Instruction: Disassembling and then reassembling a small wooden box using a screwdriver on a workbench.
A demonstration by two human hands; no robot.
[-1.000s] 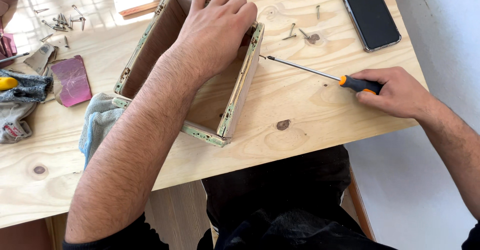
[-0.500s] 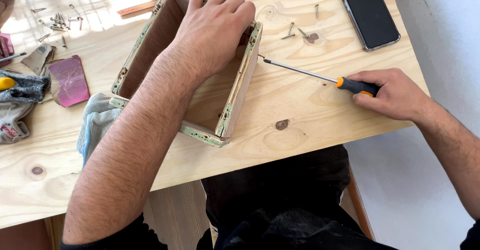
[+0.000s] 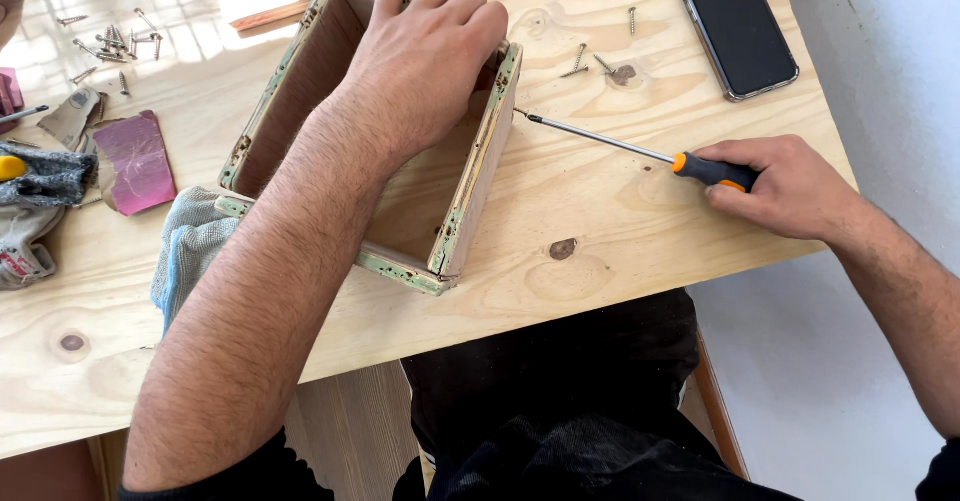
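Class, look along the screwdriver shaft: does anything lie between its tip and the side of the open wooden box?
Nothing visible does. The right hand holds the orange-and-black-handled screwdriver with its tip at the wall of the open wooden box with green-painted edges; the loose screws lie beyond the shaft.

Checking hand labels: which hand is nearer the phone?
Right. The right hand, gripping the screwdriver, lies just below the phone; the left hand rests on the wooden box, farther left.
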